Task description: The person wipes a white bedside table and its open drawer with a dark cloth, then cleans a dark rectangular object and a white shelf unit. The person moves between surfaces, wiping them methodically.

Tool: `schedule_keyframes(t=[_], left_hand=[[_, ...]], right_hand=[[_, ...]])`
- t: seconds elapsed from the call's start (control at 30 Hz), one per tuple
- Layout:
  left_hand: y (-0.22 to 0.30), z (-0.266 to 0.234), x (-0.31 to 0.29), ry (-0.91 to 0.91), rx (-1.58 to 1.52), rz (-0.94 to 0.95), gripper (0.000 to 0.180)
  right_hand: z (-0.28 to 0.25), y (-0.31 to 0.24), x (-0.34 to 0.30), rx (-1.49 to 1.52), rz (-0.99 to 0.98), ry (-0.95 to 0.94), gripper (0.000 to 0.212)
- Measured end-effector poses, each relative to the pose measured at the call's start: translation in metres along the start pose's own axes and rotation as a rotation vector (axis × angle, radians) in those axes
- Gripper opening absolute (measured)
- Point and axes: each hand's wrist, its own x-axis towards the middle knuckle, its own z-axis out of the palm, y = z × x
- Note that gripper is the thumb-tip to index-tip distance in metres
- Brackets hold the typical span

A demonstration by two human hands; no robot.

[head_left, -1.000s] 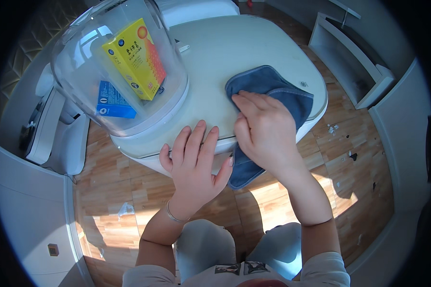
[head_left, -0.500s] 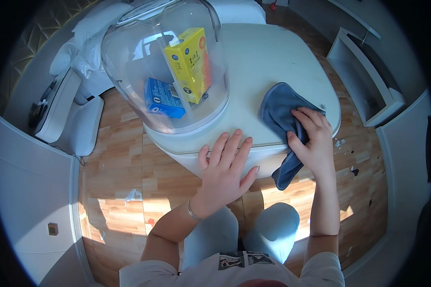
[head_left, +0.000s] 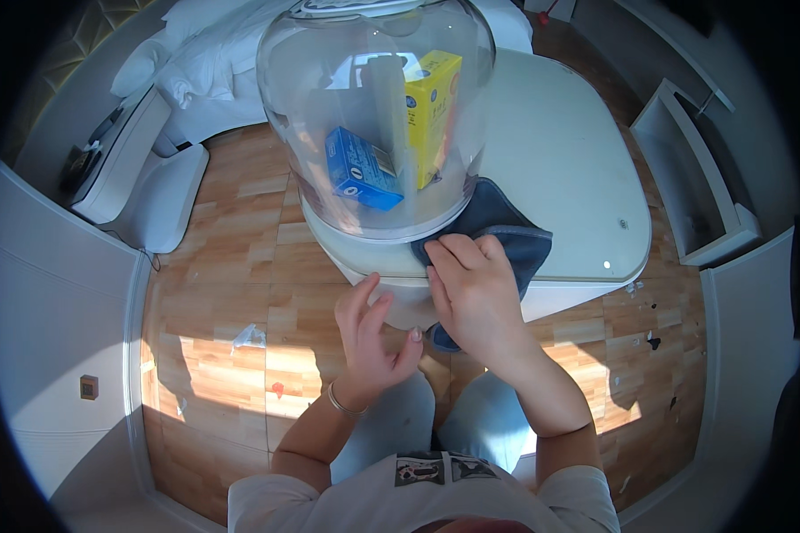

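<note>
My right hand (head_left: 476,289) has its fingers bent over a dark blue-grey cloth (head_left: 520,240) on the pale tabletop (head_left: 560,142). The cloth lies against the base of a large clear container (head_left: 284,124), and a corner of it hangs over the front edge. Just left of it, my left hand (head_left: 371,338) is in the air by the table's front edge, fingers apart and holding nothing. Inside the container a blue box (head_left: 363,171) leans at a tilt beside a taller yellow box (head_left: 432,115), partly veiled by reflections.
Behind on the left are a bed with white bedding (head_left: 213,67) and a white cabinet (head_left: 124,169). An open white shelf unit (head_left: 698,178) stands at the right. Scraps of litter (head_left: 250,337) lie on the wooden floor (head_left: 240,266).
My right hand has slid the cloth leftward from the table's right part to the container's base. My left hand has come off the tabletop edge and drawn back slightly. The view has shifted.
</note>
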Motion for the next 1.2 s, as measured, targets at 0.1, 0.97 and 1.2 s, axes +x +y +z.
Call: schedule_keyframes(t=[0.1,0.97,1.2], left_hand=[[-0.007,-0.011,0.015,0.023,0.051,-0.073,0.056],[-0.037,-0.023,0.036,-0.121,0.182,-0.024,0.049],[-0.032,-0.034,0.040,-0.177,0.153,-0.013,0.047]], right_hand=[[-0.001,-0.006,0.006,0.060,0.005,-0.079,0.029],[0.043,-0.036,0.029,-0.096,-0.203,0.265,0.036],[0.008,0.004,0.012,-0.019,-0.008,0.319,0.041]])
